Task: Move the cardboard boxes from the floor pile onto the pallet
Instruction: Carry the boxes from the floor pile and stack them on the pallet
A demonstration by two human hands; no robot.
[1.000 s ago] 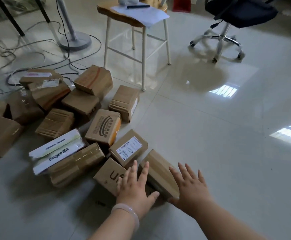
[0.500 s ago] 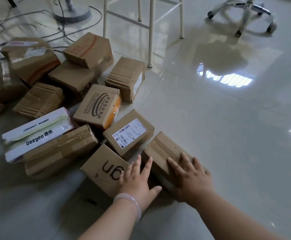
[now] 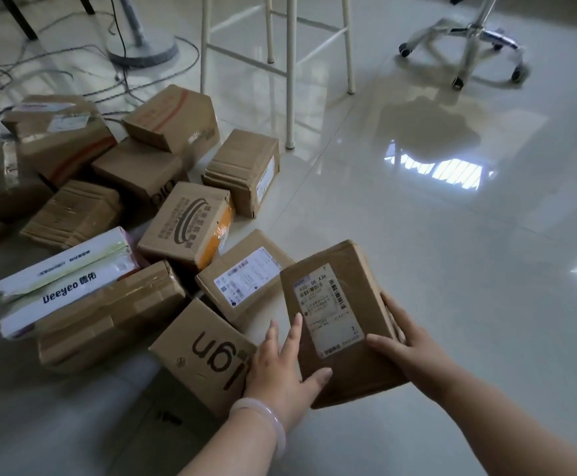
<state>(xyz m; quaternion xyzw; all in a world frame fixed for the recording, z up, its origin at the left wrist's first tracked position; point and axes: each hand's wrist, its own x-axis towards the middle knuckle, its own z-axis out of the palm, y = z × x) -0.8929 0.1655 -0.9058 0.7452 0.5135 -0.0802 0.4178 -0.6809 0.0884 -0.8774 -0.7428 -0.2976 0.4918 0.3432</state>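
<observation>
A brown cardboard box with a white shipping label point(image 3: 340, 304) is lifted off the floor, tilted with its label up, at the near right edge of the pile. My right hand point(image 3: 405, 341) grips its right side, thumb across the labelled face and fingers round the far edge. My left hand point(image 3: 280, 365) rests against its left edge with straight fingers, thumb on the face. The floor pile of several cardboard boxes point(image 3: 184, 228) spreads to the left. No pallet is in view.
Close beside my left hand lies a box printed "ugi" point(image 3: 204, 355). A white "Deeyeo" carton point(image 3: 64, 273) sits at the pile's left. Behind stand a white stool point(image 3: 289, 70), a fan base point(image 3: 141, 51) with loose cables, and an office chair base point(image 3: 469, 39). Glossy tiled floor point(image 3: 452, 269) stretches right.
Both hands reached down onto the nearest box, which lay flat on the floor. It is now raised and turned so that its label faces up. The camera moved closer to the pile.
</observation>
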